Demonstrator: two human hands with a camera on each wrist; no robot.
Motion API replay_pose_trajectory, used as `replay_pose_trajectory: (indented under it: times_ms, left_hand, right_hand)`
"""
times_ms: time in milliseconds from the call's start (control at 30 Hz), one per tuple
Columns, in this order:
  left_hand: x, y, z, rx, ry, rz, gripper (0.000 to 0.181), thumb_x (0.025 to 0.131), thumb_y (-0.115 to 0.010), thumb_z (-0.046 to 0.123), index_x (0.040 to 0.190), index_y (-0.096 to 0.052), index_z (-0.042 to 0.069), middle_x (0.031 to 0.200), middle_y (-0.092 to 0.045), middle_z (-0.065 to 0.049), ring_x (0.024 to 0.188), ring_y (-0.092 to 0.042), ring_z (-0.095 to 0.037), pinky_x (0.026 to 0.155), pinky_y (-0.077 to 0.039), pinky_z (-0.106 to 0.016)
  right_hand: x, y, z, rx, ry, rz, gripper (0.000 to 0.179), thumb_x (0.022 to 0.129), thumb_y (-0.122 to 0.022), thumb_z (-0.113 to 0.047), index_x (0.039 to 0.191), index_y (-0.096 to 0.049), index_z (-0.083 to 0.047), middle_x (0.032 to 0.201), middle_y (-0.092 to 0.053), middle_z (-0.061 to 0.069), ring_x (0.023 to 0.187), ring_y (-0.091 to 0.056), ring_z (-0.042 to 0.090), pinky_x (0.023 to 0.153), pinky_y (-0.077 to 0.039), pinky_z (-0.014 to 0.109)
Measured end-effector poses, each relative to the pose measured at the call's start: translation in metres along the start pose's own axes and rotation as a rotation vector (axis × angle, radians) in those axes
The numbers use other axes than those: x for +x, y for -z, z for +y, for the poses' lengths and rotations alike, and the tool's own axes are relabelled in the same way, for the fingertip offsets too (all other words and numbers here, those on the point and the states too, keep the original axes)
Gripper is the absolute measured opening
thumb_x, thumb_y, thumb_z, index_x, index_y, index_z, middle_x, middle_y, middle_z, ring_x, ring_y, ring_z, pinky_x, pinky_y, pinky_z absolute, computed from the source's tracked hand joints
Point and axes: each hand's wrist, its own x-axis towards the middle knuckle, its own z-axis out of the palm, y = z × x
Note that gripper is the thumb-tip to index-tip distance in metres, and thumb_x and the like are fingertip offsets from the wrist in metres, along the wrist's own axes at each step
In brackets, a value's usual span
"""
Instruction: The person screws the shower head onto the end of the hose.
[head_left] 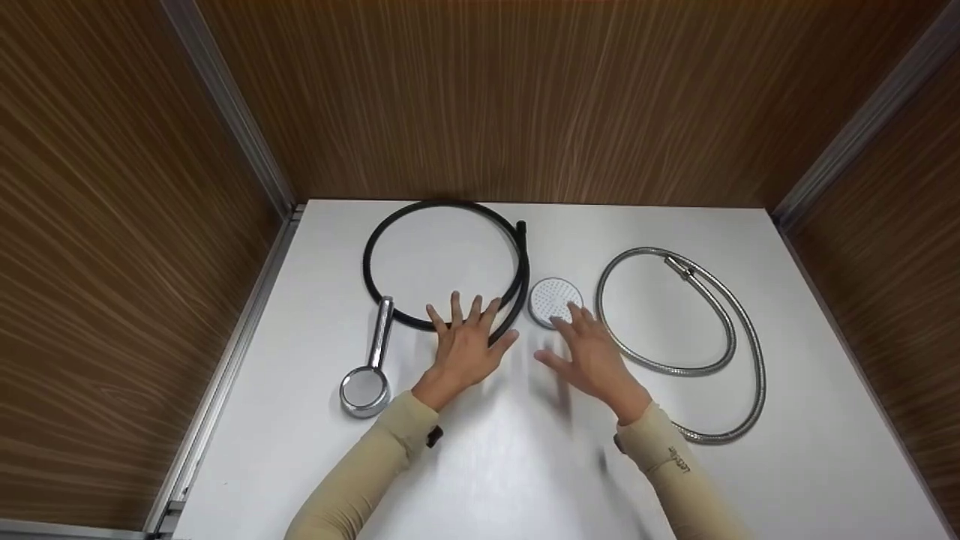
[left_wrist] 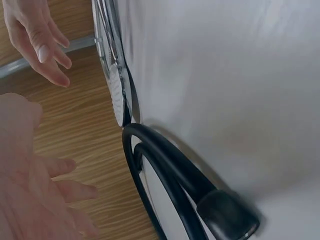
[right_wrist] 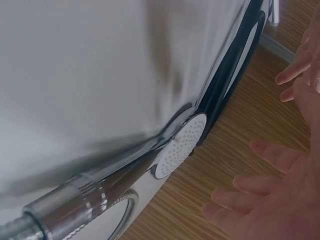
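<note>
My left hand (head_left: 465, 349), fingers spread and palm down, is held over the near side of a coiled black shower hose (head_left: 367, 262). In the left wrist view a thick hose end (left_wrist: 227, 215) shows close up. My right hand (head_left: 594, 360) hovers with loose fingers by a round shower head (head_left: 551, 298) with a white dotted face, its fingertips overlapping the near edge. Neither hand grips anything. To the left lies a chrome hand shower (head_left: 364, 390), its handle pointing away toward the black coil. A silver metal shower hose (head_left: 760, 375) loops at the right, partly hidden by the right forearm.
Everything lies on a white table (head_left: 480, 480). Brown wood-grain panels (head_left: 495, 97) stand behind it and at both sides, with metal rails at the corners. In the right wrist view a chrome tube (right_wrist: 65, 200) joined to ribbed hose fills the lower left.
</note>
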Motion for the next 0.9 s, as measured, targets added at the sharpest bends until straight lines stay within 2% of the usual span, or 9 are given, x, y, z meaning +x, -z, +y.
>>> replay_pose_trajectory:
  times_ms: [133,333,467,600,800,900]
  left_hand:
    - [0.0,0.007,-0.008,-0.014,0.01,0.011,0.075,0.107,-0.039,0.067,0.164,-0.039,0.019,0.166,-0.04,-0.022,0.157,-0.012,-0.059,0.118,0.005,-0.09]
    - [-0.001,0.016,-0.027,0.01,0.041,0.037,0.074,0.107,-0.035,0.068,0.164,-0.038,0.02,0.166,-0.041,-0.02,0.157,-0.015,-0.06,0.117,0.002,-0.091]
    - [-0.004,0.022,-0.042,0.043,0.082,0.045,0.074,0.108,-0.032,0.068,0.164,-0.038,0.021,0.166,-0.042,-0.018,0.156,-0.017,-0.059,0.117,0.0,-0.091]
    - [-0.008,0.026,-0.059,0.055,0.136,0.037,0.073,0.108,-0.031,0.067,0.165,-0.036,0.021,0.167,-0.041,-0.017,0.157,-0.016,-0.059,0.119,0.001,-0.089]
    - [-0.015,0.029,-0.082,0.042,0.199,0.027,0.071,0.11,-0.029,0.064,0.165,-0.036,0.019,0.166,-0.04,-0.022,0.158,-0.011,-0.059,0.119,0.004,-0.089]
    - [-0.017,0.029,-0.091,0.036,0.227,0.036,0.071,0.11,-0.03,0.063,0.164,-0.038,0.017,0.165,-0.041,-0.025,0.158,-0.013,-0.059,0.118,0.003,-0.089]
  right_hand:
    - [0.008,-0.003,-0.008,0.01,0.025,-0.019,0.076,0.099,-0.068,-0.055,0.152,-0.052,-0.003,0.165,-0.034,0.034,0.151,-0.033,0.058,0.126,-0.031,0.069]
    - [0.017,-0.009,-0.021,0.0,0.064,-0.046,0.078,0.1,-0.065,-0.057,0.156,-0.049,-0.004,0.166,-0.032,0.033,0.151,-0.033,0.058,0.127,-0.029,0.069]
    - [0.023,-0.013,-0.029,-0.011,0.1,-0.067,0.078,0.101,-0.063,-0.06,0.155,-0.049,-0.006,0.167,-0.031,0.031,0.151,-0.033,0.057,0.126,-0.028,0.071]
    - [0.028,-0.017,-0.039,-0.023,0.124,-0.077,0.077,0.101,-0.063,-0.059,0.154,-0.051,-0.006,0.166,-0.032,0.032,0.151,-0.035,0.057,0.124,-0.033,0.072]
    - [0.034,-0.029,-0.05,0.014,0.193,-0.05,0.069,0.1,-0.068,-0.05,0.147,-0.057,0.0,0.16,-0.039,0.038,0.146,-0.039,0.06,0.122,-0.037,0.071]
    - [0.035,-0.034,-0.055,0.025,0.225,-0.051,0.067,0.101,-0.068,-0.049,0.145,-0.058,0.0,0.158,-0.041,0.038,0.146,-0.041,0.06,0.123,-0.037,0.069]
